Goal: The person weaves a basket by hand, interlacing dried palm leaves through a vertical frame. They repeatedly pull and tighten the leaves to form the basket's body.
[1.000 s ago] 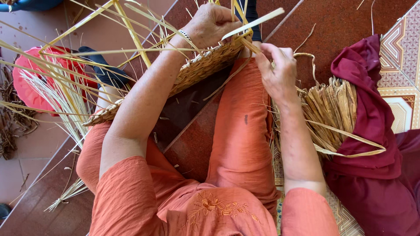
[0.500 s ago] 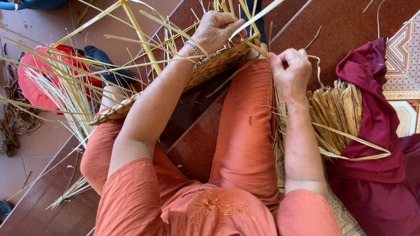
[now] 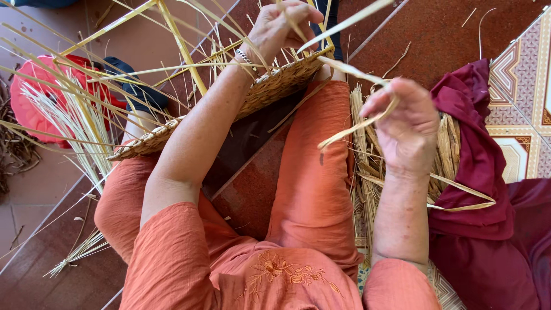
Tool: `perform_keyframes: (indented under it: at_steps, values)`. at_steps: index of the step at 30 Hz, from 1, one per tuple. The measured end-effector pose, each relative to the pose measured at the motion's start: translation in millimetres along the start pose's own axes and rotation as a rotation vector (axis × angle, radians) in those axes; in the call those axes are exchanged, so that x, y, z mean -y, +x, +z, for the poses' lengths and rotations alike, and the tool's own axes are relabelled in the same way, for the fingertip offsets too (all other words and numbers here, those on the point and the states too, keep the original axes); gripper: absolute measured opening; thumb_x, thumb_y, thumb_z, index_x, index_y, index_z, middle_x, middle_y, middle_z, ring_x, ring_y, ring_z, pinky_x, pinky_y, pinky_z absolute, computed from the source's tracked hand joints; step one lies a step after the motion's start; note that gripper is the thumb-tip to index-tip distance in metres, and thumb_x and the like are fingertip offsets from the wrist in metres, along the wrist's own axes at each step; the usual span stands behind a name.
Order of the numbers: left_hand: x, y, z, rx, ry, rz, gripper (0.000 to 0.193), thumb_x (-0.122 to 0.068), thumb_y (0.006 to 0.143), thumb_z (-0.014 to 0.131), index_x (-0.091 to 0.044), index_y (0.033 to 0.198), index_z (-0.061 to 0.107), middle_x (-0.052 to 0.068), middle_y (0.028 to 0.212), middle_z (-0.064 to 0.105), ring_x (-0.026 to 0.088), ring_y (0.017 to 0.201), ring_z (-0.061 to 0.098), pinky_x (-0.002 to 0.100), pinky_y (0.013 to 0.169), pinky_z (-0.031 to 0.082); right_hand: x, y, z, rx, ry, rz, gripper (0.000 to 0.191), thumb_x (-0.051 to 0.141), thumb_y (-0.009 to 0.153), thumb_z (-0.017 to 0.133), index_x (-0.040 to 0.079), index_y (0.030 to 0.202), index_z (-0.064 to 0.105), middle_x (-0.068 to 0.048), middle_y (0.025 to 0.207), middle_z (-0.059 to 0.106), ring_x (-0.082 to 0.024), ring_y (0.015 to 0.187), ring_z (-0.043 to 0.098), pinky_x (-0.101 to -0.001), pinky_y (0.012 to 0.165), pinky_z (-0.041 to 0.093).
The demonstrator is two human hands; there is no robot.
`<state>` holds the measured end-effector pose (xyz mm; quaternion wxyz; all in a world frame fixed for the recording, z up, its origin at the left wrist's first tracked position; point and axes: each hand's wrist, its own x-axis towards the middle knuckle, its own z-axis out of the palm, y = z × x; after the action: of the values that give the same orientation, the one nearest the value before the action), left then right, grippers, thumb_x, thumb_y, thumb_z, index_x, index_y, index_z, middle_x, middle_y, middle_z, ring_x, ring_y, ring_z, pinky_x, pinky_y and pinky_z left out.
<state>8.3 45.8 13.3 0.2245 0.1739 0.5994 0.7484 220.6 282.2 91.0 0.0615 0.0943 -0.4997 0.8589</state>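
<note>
**Two hands on a half-woven straw panel**

A person in orange clothes sits with a flat woven straw panel [image 3: 252,97] lying across the lap, tilted from the near left up to the far right. Loose straw ends stick out all around its edge.

The left hand [image 3: 281,26] is at the panel's far right edge, its fingers curled shut around a few upright straw ends. A thin bracelet [image 3: 244,56] sits on that wrist.

The right hand [image 3: 404,123] is raised to the right of the panel, just apart from it. Its fingers are bent and pinch a pale flat straw strip [image 3: 356,123], which curves up from the hand toward the panel's far edge.

A bundle of dry straw [image 3: 367,172] lies on the floor beneath the right hand, beside the right leg. A dark red cloth [image 3: 476,149] is heaped to the right of it. At the far left, a red round object [image 3: 28,109] lies on the floor behind the loose stalks.
</note>
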Motion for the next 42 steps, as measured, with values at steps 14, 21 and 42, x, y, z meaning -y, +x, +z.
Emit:
perform_keyframes:
  at_steps: [14,21,42]
  values:
    - [-46.3,-17.5,19.0,-0.114,1.093,0.539,0.055,-0.028,0.079,0.098,0.000,0.107,0.060,0.016,0.093,0.062,0.036,0.089,0.063,0.047,0.079,0.050,-55.2,81.9,2.4,-0.217,-0.625,-0.178,0.033,0.016,0.104,0.070,0.003,0.075,0.067,-0.006,0.066,0.067,-0.006,0.045,0.043,-0.0234,0.041,0.031]
    - [-33.6,-12.0,18.1,0.060,0.936,0.701,0.016,-0.010,0.100,0.086,-0.007,0.111,0.074,0.010,0.103,0.072,0.027,0.094,0.073,0.038,0.083,0.060,-48.0,85.0,15.7,-0.125,-0.602,0.025,0.030,0.028,0.107,0.064,0.006,0.089,0.074,-0.002,0.071,0.067,-0.004,0.054,0.055,-0.0208,0.046,0.042]
    - [22.4,19.8,12.4,0.075,0.359,-0.006,0.015,-0.010,0.087,0.087,-0.004,0.096,0.078,0.000,0.091,0.079,0.005,0.079,0.072,0.024,0.070,0.062,-131.8,70.3,-18.4,-0.253,-0.958,-0.169,0.032,0.025,0.098,0.088,0.008,0.100,0.061,0.003,0.081,0.062,-0.005,0.071,0.059,-0.0231,0.062,0.050]
